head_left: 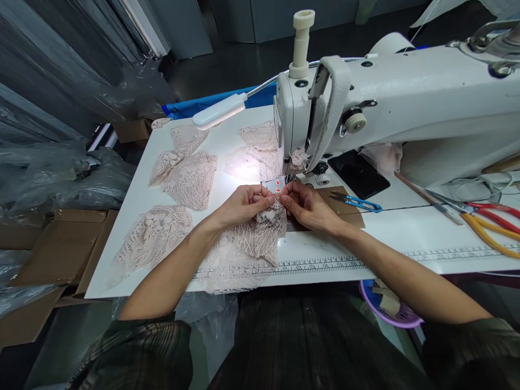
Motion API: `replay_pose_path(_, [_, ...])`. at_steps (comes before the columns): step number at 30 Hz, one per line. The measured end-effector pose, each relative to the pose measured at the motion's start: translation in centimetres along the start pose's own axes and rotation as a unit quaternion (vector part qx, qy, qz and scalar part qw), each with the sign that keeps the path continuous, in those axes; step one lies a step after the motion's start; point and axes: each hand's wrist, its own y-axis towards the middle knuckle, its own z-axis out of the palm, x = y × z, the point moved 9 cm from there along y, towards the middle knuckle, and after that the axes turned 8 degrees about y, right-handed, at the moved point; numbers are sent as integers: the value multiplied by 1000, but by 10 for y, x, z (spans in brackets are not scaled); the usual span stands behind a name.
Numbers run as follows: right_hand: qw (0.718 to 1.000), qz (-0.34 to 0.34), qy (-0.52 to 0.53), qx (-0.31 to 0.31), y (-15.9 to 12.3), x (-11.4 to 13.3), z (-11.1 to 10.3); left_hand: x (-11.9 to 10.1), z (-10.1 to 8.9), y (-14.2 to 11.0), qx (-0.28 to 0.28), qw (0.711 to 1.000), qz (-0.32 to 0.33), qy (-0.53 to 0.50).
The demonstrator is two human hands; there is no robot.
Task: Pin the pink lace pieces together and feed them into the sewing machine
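- I lose the right end of the sewing machine (406, 97) past the picture's edge.
- I can't make out the needle under the machine's head; too small from here.
- Just in front of the machine, the left hand (248, 205) and right hand (309, 206) cover the bit of lace cloth (260, 241) pinched at their fingertips.
- Glare blots out the pattern on the lace left of the machine for me.
- I can't read most ruler (320, 265) numbers in front of the machine.
- Below the machine, the tabletop and right forearm hide part of the basket (368, 299).
- Scissors handles (481, 233) beneath the machine's arm get cropped.
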Motion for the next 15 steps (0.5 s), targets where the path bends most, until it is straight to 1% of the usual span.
replay_pose_path(4, [1000, -4, -15, 11, -2, 2, 1, -1, 0, 0, -2, 1000, 3, 7])
replay_pose_path(11, [998, -14, -67, 8, -5, 14, 1, 2, 0, 0, -2, 999, 14, 30])
replay_pose_path(13, [997, -16, -75, 5, -4, 14, 0, 1, -1, 0, -12, 999, 22, 31])
replay_pose_path(15, [996, -9, -89, -14, -3, 12, -4, 2, -4, 0, -28, 999, 25, 28])
